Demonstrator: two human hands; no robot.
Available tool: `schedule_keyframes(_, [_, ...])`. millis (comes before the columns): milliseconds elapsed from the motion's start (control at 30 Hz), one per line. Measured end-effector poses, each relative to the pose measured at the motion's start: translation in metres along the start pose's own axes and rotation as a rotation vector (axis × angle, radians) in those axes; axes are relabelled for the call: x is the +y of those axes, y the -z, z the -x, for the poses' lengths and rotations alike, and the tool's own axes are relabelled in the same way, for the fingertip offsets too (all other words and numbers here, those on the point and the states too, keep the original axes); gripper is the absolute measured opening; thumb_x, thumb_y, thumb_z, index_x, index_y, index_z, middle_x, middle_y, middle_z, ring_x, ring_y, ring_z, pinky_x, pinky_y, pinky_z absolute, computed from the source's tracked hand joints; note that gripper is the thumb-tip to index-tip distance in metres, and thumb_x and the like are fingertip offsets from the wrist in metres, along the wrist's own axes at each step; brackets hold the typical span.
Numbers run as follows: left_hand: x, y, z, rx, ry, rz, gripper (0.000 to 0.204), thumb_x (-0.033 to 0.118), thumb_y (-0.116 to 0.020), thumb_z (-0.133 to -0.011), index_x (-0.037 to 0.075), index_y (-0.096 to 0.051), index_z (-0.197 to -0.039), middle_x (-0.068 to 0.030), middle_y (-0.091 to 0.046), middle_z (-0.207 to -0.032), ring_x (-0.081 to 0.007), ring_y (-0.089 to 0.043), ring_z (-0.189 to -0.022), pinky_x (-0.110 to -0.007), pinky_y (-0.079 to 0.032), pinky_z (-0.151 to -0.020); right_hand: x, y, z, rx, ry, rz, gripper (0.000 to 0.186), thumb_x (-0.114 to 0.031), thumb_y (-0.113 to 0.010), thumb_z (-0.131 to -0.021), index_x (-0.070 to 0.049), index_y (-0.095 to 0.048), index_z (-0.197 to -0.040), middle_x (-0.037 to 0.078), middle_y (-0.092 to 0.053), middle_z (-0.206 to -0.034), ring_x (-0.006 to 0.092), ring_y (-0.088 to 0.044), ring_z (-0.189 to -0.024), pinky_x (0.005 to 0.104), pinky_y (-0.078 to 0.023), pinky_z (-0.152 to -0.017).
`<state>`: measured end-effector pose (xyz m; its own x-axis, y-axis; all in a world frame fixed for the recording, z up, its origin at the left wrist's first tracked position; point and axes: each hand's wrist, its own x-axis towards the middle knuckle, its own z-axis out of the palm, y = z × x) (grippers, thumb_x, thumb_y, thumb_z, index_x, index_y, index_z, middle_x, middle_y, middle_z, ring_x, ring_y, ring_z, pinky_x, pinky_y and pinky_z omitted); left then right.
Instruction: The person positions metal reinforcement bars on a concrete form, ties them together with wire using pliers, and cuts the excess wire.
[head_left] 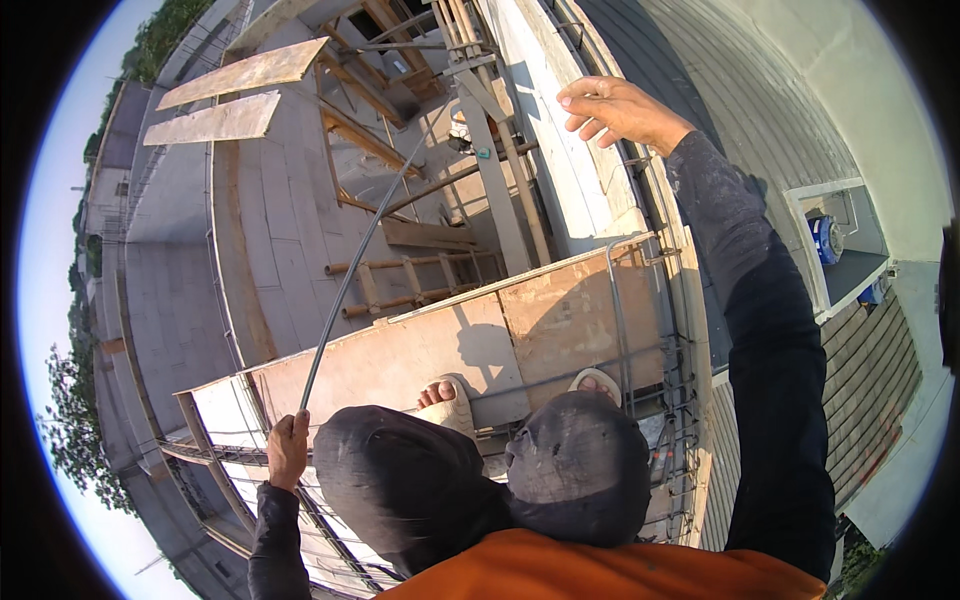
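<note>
My left hand (288, 452), at the lower left beside my knee, is closed around the near end of a long thin grey steel bar (357, 265). From the fist the bar slants up and away over the edge of the formwork, and it looks bowed in this wide view. Raised at the upper right, my right hand (625, 110) holds nothing; its fingers are stretched and slightly bent. Below that hand runs a pale formwork board (570, 130) along the wall top. I squat with sandalled feet on or beside a plywood panel (585, 300).
Tied reinforcing bars (672, 400) run around my feet and along the right edge. Beyond the panel is a drop, with a wooden ladder (410, 285) and timber props (500, 170) below. A corrugated roof (860, 390) and a blue drum-shaped object (826, 240) lie to the right.
</note>
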<state>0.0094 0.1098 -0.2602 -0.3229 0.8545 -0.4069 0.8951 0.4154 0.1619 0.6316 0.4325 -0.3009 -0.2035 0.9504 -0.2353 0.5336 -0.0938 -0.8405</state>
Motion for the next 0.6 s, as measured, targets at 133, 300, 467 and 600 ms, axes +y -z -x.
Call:
schedule_keyframes(133, [0.027, 0.01, -0.013, 0.048, -0.05, -0.194, 0.042, 0.036, -0.057, -0.104, -0.002, -0.062, -0.086, -0.026, -0.064, -0.075, -0.0465, -0.065, -0.074, -0.053, -0.048, -0.067, -0.036, -0.023, 0.003, -0.129, 0.002, 0.091, 0.046, -0.045, -0.06, -0.104, -0.009, -0.066, -0.131, 0.012, -0.074, -0.102, 0.0199, -0.071, -0.093, 0.0327, -0.059, -0.075])
schedule_keyframes(300, [0.056, 0.039, -0.072, 0.118, -0.216, -0.403, 0.039, 0.036, -0.06, -0.102, 0.001, -0.069, -0.091, -0.024, -0.07, -0.084, -0.0468, -0.069, -0.083, -0.055, -0.053, -0.075, -0.131, -0.059, -0.011, -0.155, 0.334, 0.182, 0.046, -0.045, -0.062, -0.102, -0.008, -0.068, -0.129, 0.009, -0.073, -0.097, 0.0181, -0.069, -0.087, 0.0311, -0.057, -0.072])
schedule_keyframes(467, [0.096, 0.094, -0.139, 0.109, -0.326, -0.636, 0.037, 0.038, -0.063, -0.1, 0.004, -0.073, -0.091, -0.0216, -0.074, -0.091, -0.0423, -0.072, -0.092, -0.053, -0.055, -0.081, -0.294, -0.152, 0.004, -0.113, 0.813, 0.39, 0.053, -0.047, -0.066, -0.095, -0.006, -0.072, -0.128, 0.021, -0.075, -0.114, 0.034, -0.074, -0.106, 0.0429, -0.057, -0.093])
schedule_keyframes(600, [0.117, 0.121, -0.182, -0.004, -0.411, -0.846, 0.033, 0.034, -0.064, -0.099, 0.004, -0.076, -0.101, -0.019, -0.076, -0.105, -0.038, -0.073, -0.102, -0.049, -0.056, -0.089, -0.411, -0.227, 0.04, -0.138, 1.056, 0.386, 0.06, -0.055, -0.063, -0.095, -0.007, -0.073, -0.128, 0.021, -0.067, -0.132, 0.0331, -0.068, -0.122, 0.0433, -0.056, -0.102])
